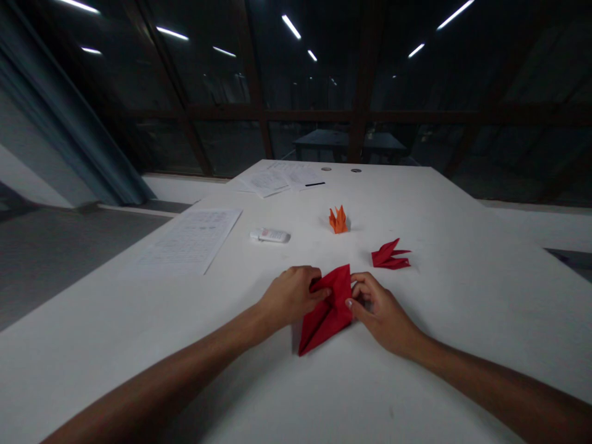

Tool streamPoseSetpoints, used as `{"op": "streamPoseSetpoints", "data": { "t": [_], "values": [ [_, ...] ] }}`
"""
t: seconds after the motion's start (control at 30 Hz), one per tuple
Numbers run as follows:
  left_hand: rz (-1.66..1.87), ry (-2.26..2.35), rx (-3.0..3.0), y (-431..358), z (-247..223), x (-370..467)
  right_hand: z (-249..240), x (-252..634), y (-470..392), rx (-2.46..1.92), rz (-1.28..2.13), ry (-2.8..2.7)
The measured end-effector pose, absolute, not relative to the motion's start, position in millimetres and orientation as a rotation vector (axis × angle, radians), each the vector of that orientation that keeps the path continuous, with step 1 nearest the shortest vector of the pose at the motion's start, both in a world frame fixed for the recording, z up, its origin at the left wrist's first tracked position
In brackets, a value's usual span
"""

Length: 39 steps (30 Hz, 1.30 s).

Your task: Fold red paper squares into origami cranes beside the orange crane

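A partly folded sheet of red origami paper (329,311) is held between both hands, close above the white table (259,401). My left hand (291,295) pinches its upper left side, thumb lying across the front. At the right edge, my right hand (378,311) grips the paper between thumb and curled fingers. Some fingertips of each hand are hidden by the paper or by the other fingers. Beyond the right hand lies a folded red paper figure (389,255) with pointed ends. An orange folded paper figure (339,220) stands farther back.
A white bottle-shaped item (270,235) lies left of the orange figure. Printed sheets (189,240) rest at the table's left edge, and more papers (272,180) with a black pen-like stick (315,184) at the far end. Dark windows (305,74) and a blue curtain (60,105) stand behind.
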State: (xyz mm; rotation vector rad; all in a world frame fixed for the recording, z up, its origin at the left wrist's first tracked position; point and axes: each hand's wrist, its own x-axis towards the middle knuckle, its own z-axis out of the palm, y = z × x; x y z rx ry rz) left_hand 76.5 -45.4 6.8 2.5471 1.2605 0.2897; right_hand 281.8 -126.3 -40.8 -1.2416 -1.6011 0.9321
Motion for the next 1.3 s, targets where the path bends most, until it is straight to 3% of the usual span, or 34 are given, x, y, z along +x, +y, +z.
{"op": "streamPoseSetpoints", "data": {
  "t": [0.23, 0.43, 0.7, 1.1, 1.3],
  "values": [
    [0.088, 1.404, 2.695, -47.6, 14.0, 70.2, -42.7, 280.6, -124.6, -1.237, 0.978, -1.568],
    [0.227, 1.411, 2.713, -56.2, 13.8, 76.4, -41.3, 281.0, -124.9, -1.256, 0.938, -1.585],
    [0.551, 1.131, 2.353, -44.8, 12.2, 78.3, -41.4, 281.1, -124.2, -1.246, 0.944, -1.598],
    [0.597, 1.013, 2.143, -45.7, 13.4, 79.1, -35.4, 282.0, -126.0, -1.241, 0.951, -1.644],
    [0.366, 0.705, 1.748, -34.5, 19.6, 69.8, -36.4, 282.8, -124.3, -1.173, 1.033, -1.587]
  ]
}}
